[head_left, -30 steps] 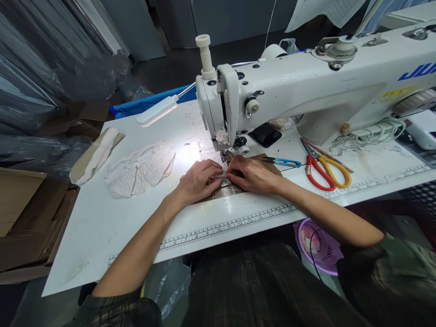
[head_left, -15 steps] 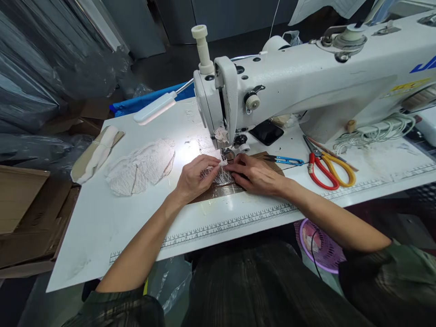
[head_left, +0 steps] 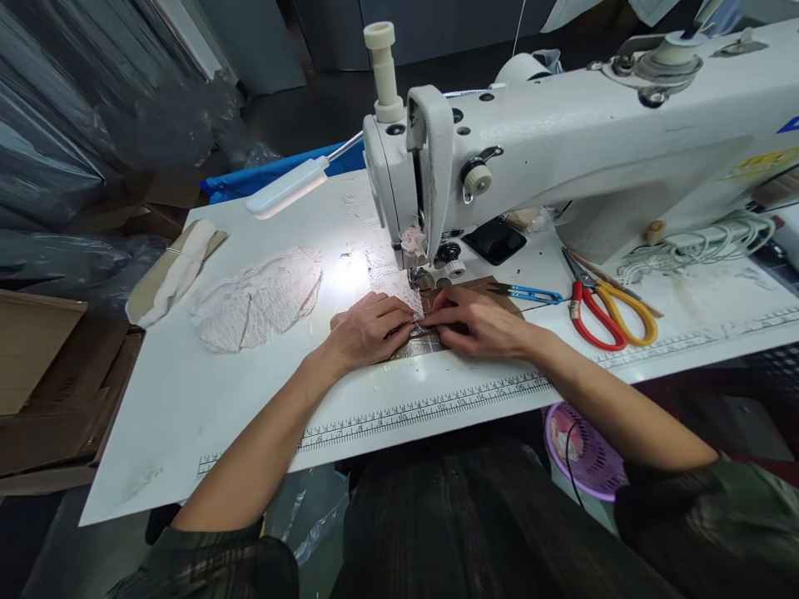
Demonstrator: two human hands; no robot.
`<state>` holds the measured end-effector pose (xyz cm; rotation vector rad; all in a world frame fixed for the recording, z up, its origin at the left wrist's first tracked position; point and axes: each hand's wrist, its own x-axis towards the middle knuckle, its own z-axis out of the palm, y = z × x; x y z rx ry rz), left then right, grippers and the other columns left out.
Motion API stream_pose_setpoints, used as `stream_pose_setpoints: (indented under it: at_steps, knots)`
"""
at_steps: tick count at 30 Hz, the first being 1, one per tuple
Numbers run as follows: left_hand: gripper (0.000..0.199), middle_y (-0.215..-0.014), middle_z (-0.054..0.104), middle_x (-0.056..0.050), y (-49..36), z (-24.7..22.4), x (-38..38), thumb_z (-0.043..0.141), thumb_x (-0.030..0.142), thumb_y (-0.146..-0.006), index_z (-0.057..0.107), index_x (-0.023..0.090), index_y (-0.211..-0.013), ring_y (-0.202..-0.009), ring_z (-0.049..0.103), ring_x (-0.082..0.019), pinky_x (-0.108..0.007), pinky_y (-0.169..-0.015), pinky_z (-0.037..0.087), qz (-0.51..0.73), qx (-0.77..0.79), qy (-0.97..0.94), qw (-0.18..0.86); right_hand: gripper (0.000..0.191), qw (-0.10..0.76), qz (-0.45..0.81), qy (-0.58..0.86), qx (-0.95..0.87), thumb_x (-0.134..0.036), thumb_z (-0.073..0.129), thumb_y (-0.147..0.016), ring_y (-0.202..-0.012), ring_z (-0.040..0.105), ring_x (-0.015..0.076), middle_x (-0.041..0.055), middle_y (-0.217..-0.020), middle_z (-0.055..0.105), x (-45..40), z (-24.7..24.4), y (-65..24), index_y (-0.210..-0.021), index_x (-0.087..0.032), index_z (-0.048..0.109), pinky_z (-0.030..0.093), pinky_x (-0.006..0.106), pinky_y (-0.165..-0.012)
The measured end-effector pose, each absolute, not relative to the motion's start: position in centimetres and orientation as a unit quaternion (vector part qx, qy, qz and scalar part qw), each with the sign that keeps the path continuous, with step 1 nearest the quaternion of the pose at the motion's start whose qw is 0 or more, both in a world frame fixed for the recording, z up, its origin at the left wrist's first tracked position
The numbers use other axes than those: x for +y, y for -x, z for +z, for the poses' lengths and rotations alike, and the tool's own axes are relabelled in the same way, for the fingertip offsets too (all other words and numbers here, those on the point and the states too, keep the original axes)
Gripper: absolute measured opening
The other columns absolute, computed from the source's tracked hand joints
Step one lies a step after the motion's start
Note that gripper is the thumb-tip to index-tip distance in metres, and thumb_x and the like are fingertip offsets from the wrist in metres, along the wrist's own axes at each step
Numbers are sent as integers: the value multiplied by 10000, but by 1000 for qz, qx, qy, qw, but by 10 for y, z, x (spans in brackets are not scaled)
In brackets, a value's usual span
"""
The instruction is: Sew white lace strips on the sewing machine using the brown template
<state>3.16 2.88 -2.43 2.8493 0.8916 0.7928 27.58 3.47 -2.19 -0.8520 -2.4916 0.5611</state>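
A strip of white lace lies under the needle area of the white sewing machine, its near end between my hands. My left hand is closed on the lace from the left, fingertips pinched. From the right, my right hand pinches the same lace, its fingertips close to the left ones. Beneath them is a brown sheet and a metal plate. The fingers partly hide the lace. A pile of white lace pieces rests to the left.
Blue thread snips and red-and-yellow scissors lie right of my hands, with a black phone behind. A lamp hangs over the table at the left. A rolled cloth bundle sits near the left edge.
Both hands have shifted slightly nearer the front edge, the lace between them now gathered more narrowly. More lace shows by the presser foot. The camera view has shifted a little.
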Motion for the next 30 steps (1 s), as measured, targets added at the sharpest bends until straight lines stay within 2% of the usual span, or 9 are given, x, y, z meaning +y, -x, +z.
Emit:
stream_pose_setpoints:
  at_steps: [5, 8, 13, 20, 26, 30]
  knots:
    - [118, -977, 746, -87, -30, -23, 29, 583, 171, -960, 693, 142, -930, -852, 696, -177, -345, -744, 593, 258, 239, -936, -6, 354, 226, 189, 336, -895, -165, 494, -912, -912, 635, 227, 95, -1025, 692, 54, -24, -279, -1173, -183, 734, 517, 382, -850]
    - [124, -946, 740, -79, -30, -24, 29, 593, 168, -955, 689, 143, -881, -814, 681, -169, -322, -696, 576, 263, 236, -935, -39, 383, 226, 164, 322, -905, -196, 491, -934, -936, 614, 236, 115, -1069, 663, 55, -29, -277, -1252, -193, 705, 512, 390, -840]
    - [167, -944, 741, -55, -31, -24, 28, 556, 188, -974, 695, 166, -884, -772, 657, -153, -316, -676, 552, 229, 248, -940, -52, 361, 245, 118, 310, -911, -188, 487, -942, -992, 562, 265, 128, -1081, 621, 46, -39, -273, -1193, -226, 744, 496, 422, -844]
    - [210, -927, 752, -62, -30, -18, 27, 524, 177, -984, 713, 151, -895, -747, 654, -158, -316, -694, 535, 191, 233, -951, -68, 347, 245, 101, 315, -911, -180, 496, -952, -1015, 535, 265, 126, -1095, 602, 44, -41, -272, -1184, -244, 747, 488, 437, -875]
    - [234, -1005, 750, -74, -32, -10, 16, 520, 249, -961, 734, 161, -999, -816, 672, -189, -404, -833, 519, 159, 260, -951, -49, 350, 243, 99, 309, -914, -187, 509, -956, -1050, 531, 263, 133, -1129, 605, 43, -41, -274, -1231, -230, 722, 480, 454, -915]
    - [269, -1066, 736, -93, -31, -6, 11, 520, 272, -948, 732, 144, -1050, -873, 671, -207, -386, -826, 511, 132, 282, -950, -27, 342, 233, 106, 299, -919, -197, 519, -945, -1044, 534, 256, 115, -1126, 610, 42, -39, -276, -1200, -260, 739, 480, 443, -911]
